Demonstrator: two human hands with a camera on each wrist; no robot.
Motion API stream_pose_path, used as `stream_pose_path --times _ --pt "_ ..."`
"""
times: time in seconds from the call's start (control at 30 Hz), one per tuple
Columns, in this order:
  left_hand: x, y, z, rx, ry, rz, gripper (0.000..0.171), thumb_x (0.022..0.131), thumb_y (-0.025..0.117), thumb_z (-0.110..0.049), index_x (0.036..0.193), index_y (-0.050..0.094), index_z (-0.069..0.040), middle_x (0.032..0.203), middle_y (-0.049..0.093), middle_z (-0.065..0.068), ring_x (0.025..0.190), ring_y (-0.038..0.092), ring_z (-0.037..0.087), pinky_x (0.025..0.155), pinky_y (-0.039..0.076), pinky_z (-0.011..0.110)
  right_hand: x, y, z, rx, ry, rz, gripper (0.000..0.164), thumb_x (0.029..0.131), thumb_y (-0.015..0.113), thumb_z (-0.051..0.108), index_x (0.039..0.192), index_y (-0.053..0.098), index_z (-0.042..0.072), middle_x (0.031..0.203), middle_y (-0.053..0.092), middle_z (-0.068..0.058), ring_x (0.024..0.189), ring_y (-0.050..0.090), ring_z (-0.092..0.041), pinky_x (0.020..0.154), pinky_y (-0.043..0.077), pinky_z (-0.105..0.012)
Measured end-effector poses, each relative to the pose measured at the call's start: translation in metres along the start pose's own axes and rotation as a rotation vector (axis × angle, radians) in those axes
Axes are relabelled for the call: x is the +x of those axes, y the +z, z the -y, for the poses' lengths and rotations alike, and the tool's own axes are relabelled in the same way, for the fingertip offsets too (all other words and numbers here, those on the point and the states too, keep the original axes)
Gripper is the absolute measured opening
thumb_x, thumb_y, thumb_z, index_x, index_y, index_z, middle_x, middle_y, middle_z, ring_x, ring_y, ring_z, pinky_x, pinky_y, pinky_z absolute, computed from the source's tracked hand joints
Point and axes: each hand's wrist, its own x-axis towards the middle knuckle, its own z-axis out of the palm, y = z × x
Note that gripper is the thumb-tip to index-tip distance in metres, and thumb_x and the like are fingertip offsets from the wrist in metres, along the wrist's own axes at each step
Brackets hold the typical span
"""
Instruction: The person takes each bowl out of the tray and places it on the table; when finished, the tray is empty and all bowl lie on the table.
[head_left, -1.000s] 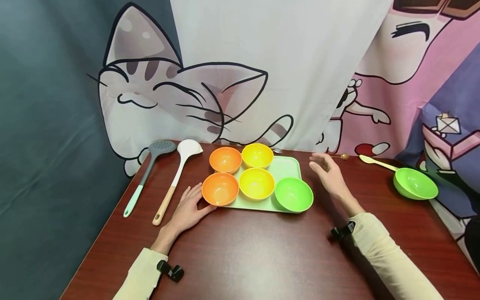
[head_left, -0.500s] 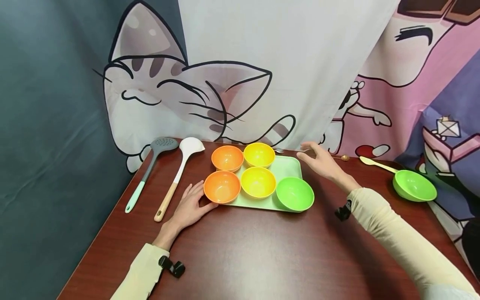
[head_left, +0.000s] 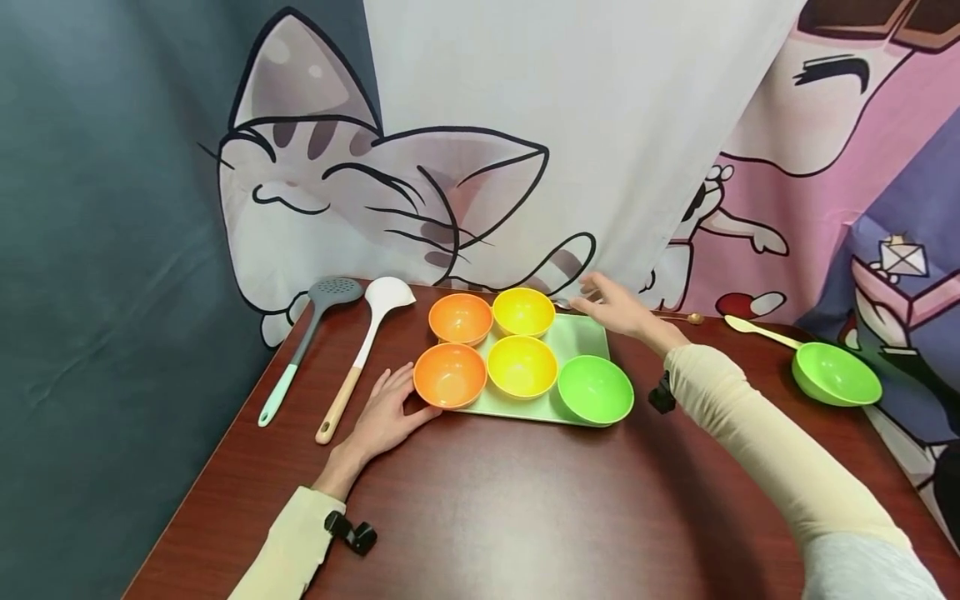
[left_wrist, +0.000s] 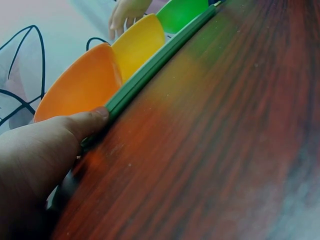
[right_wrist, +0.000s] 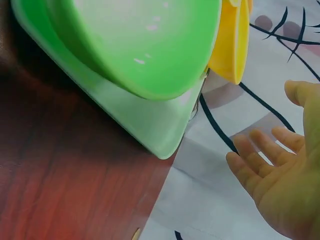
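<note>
A printed cloth backdrop (head_left: 637,125) with cartoon figures hangs behind a reddish-brown wood-grained table (head_left: 525,500). Between the two hands, towards the table's far side, lies a pale green rectangular tray (head_left: 581,333) with rounded corners. To its left are a white ladle with a wooden handle (head_left: 367,342) and a grey slotted turner with a mint handle (head_left: 303,350), side by side.

The left hand (head_left: 390,417) lies at the tray's near left corner, fingers extended and spread, the thumb touching the tray's edge — it does not grip it. The right hand (head_left: 618,307) is raised near the tray's far right corner, fingers apart and loosely bent, holding nothing.

On the tray stand five round glossy bowls: a near orange bowl (head_left: 450,379) just beside the left hand's fingers, a far orange bowl (head_left: 461,320) behind it, a near yellow bowl (head_left: 522,368), a far yellow bowl (head_left: 524,314) close to the right hand's fingertips, and a green bowl (head_left: 596,392) at the near right corner. Well to the right sits a second green bowl (head_left: 836,375) — a pale yellow utensil (head_left: 761,332) reaches to its rim. Smallest is a copper-coloured tip (head_left: 695,318) by the backdrop.
</note>
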Motion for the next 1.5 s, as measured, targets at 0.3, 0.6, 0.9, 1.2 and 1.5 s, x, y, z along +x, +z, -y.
stream_pose_path --times 0.3,0.6,0.9,1.2,1.5 --pt "0.001 0.002 0.000 0.002 0.002 -0.001 0.073 0.086 0.073 -0.050 0.145 0.054 -0.011 0.150 0.052 0.009 0.148 0.034 0.030 0.123 0.014 0.058 0.025 0.020 0.011 -0.022 0.022 0.082 0.064 0.102 0.056 0.034 0.148 0.032 -0.002 0.141 0.050 -0.029 0.125 0.054 -0.043 0.105 0.045 -0.056" --pt "0.005 0.005 -0.002 -0.001 0.001 0.013 0.072 0.088 0.072 -0.050 0.145 0.053 -0.010 0.151 0.051 0.010 0.149 0.033 0.029 0.124 0.013 0.058 0.035 0.049 0.019 -0.074 0.061 0.092 0.055 0.102 0.053 0.028 0.139 0.036 -0.010 0.132 0.052 -0.031 0.122 0.054 -0.041 0.105 0.045 -0.053" --pt "0.006 0.003 -0.002 0.003 0.006 0.006 0.071 0.087 0.072 -0.050 0.144 0.054 -0.011 0.150 0.052 0.009 0.149 0.034 0.029 0.124 0.014 0.057 0.044 0.056 0.020 -0.065 0.073 0.084 0.043 0.102 0.043 0.011 0.138 0.038 -0.012 0.132 0.050 -0.033 0.113 0.054 -0.039 0.099 0.048 -0.048" --pt "0.004 0.002 -0.002 0.005 0.002 0.014 0.073 0.087 0.071 -0.053 0.145 0.053 -0.012 0.150 0.051 0.007 0.149 0.033 0.028 0.124 0.013 0.057 0.041 0.058 0.014 0.114 0.137 0.087 0.039 0.101 0.037 0.006 0.137 0.041 -0.010 0.129 0.051 -0.032 0.095 0.066 -0.035 0.068 0.062 -0.032" --pt "0.002 0.000 -0.001 0.001 -0.011 0.006 0.073 0.087 0.072 -0.051 0.145 0.053 -0.010 0.150 0.051 0.009 0.149 0.033 0.029 0.124 0.012 0.055 0.046 0.058 0.019 0.178 0.163 0.038 0.043 0.100 0.039 0.007 0.139 0.045 -0.009 0.132 0.053 -0.032 0.071 0.069 -0.022 0.065 0.063 -0.033"
